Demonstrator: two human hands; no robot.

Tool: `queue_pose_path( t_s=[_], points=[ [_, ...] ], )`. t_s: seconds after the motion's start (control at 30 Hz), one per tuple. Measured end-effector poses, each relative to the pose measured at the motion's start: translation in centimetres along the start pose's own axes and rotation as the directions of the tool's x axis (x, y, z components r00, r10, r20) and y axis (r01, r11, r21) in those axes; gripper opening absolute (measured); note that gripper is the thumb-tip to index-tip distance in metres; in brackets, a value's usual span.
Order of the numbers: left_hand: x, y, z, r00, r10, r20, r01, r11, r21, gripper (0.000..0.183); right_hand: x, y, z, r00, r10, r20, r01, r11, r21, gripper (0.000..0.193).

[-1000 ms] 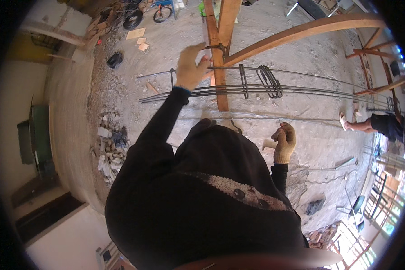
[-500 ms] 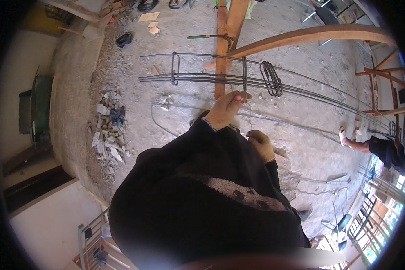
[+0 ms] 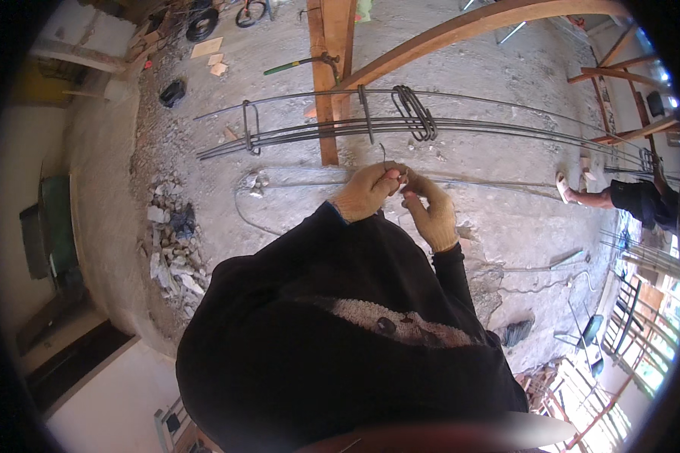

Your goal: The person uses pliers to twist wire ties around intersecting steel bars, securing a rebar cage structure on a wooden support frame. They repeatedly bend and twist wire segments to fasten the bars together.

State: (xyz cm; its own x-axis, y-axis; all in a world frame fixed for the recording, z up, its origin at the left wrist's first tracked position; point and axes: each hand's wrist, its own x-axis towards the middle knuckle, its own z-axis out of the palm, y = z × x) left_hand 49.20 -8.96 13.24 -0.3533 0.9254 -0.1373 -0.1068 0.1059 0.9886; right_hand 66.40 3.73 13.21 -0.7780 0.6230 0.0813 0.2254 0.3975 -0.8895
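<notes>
Fingertips pinched, my gloved left hand (image 3: 367,193) holds a thin tie wire (image 3: 383,153) whose bent end sticks up past the thumb. My gloved right hand (image 3: 435,219) is closed close against it, fingers curled. What lies between the right fingertips is too small to make out. Just beyond both hands run long steel rebars (image 3: 295,137), resting across a wooden support (image 3: 328,147). On them sit a rectangular stirrup (image 3: 250,128) at the left, another stirrup (image 3: 366,113) ahead of my hands, and a bunch of stirrups (image 3: 415,115) beside it.
A green-handled tool (image 3: 295,66) lies against the wooden support. A curved timber (image 3: 468,34) stretches to the upper right. Rubble (image 3: 175,257) lies on the floor at left, with a loose rod (image 3: 248,215) nearby. Another person's leg (image 3: 591,198) shows at far right.
My hands have drawn together nearer my body, and my left hand has come away from the stirrup with the wire. The view has shifted, moving the rebars leftward.
</notes>
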Motion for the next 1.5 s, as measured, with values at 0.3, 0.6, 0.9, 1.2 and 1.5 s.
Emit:
queue_pose_path(
  t_s=[0.3, 0.6, 0.9, 1.2, 1.5],
  points=[
    [0.2, 2.8, -2.4, 0.983, 0.136, -0.128, -0.135, 0.991, 0.011, 0.036, 0.4, -1.1, 0.2, 0.987, 0.160, 0.009, -0.160, 0.982, 0.096, 0.021],
    [-1.1, 3.8, -3.0, 0.963, -0.102, -0.248, 0.076, 0.991, -0.112, 0.025, 0.0, 0.0, 1.4, 0.967, 0.238, 0.093, -0.250, 0.959, 0.134, 0.023],
    [0.2, 2.4, -3.2, 0.913, -0.162, -0.375, 0.218, 0.969, 0.114, 0.019, 0.2, 0.0, 2.2, 0.948, 0.230, 0.221, -0.243, 0.969, 0.036, 0.023],
    [4.1, 2.0, -9.2, 0.859, 0.427, -0.281, -0.012, 0.565, 0.825, 0.034, 0.8, 1.6, 3.1, 0.953, 0.293, 0.075, -0.302, 0.938, 0.172, 0.023],
    [9.7, 1.8, -15.9, 0.970, 0.146, 0.192, -0.224, 0.246, 0.943, 0.044, 1.1, 4.3, 3.3, 0.916, 0.392, 0.086, -0.401, 0.886, 0.235, 0.026]
  ],
)
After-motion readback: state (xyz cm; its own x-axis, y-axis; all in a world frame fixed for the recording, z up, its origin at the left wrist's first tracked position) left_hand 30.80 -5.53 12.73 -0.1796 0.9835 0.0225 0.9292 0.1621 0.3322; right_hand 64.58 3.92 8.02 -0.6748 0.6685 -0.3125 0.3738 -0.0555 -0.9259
